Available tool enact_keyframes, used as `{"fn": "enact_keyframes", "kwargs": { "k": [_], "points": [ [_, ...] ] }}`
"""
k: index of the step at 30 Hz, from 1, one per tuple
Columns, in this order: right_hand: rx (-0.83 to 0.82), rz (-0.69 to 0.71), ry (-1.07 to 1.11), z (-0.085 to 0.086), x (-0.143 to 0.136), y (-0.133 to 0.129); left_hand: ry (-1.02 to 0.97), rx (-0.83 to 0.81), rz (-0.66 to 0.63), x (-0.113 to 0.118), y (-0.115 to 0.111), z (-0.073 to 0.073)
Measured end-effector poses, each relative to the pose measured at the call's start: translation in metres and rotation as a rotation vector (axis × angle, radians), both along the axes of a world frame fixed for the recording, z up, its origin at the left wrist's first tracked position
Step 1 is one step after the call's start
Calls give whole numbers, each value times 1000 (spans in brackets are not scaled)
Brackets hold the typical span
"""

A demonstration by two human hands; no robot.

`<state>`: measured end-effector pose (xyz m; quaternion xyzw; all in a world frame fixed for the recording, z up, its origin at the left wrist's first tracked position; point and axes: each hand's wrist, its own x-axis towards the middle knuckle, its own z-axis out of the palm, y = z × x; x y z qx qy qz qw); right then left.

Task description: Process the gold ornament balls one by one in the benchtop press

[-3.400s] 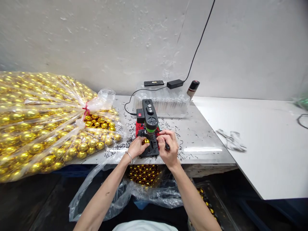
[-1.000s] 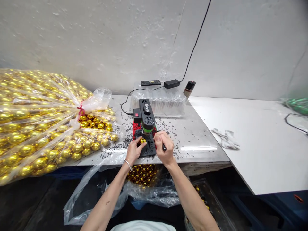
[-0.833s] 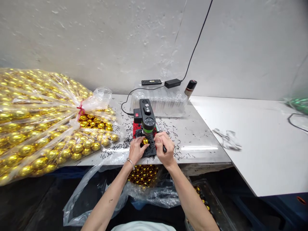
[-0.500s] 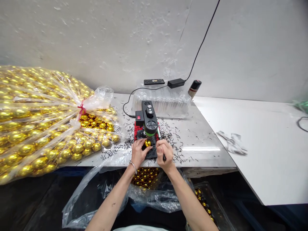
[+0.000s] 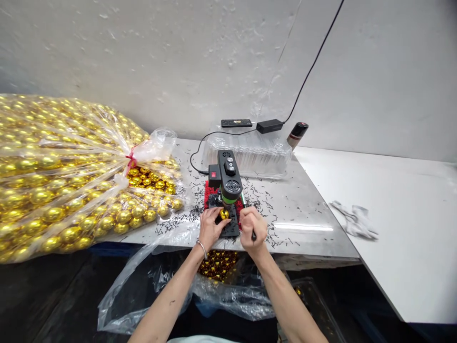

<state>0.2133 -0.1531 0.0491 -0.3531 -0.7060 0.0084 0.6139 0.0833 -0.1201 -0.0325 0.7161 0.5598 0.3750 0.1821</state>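
Leftmost, a large clear bag of gold balls (image 5: 67,176) is filling the left half of the frame, lying on the metal table (image 5: 303,209). Right of that, a white table (image 5: 392,219) is carrying a crumpled white cloth (image 5: 354,220). Behind centre, a clear plastic tray (image 5: 250,155) is sitting against the wall with a black power adapter (image 5: 270,126) on top. At centre, a small black machine (image 5: 228,178) is standing on the metal table, with black shavings scattered about it. Below it, an open bag of gold balls (image 5: 217,264) is hanging under the table edge. The left hand (image 5: 210,228) is pinching a single gold ball (image 5: 224,214) beneath the machine's green head. The right hand (image 5: 253,227) is clenching around a dark handle (image 5: 253,235) just beside the machine.
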Motion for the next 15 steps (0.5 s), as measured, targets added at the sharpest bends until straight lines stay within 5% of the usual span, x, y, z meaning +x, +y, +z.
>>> {"fn": "enact_keyframes", "kwargs": {
  "k": [6, 15],
  "points": [
    [-136, -19, 116, 44, -7, -3, -71, 4, 10, 0, -4, 2],
    [-121, -12, 111, 37, -7, -4, -199, 103, 77, -33, -53, 24]
  ]
}}
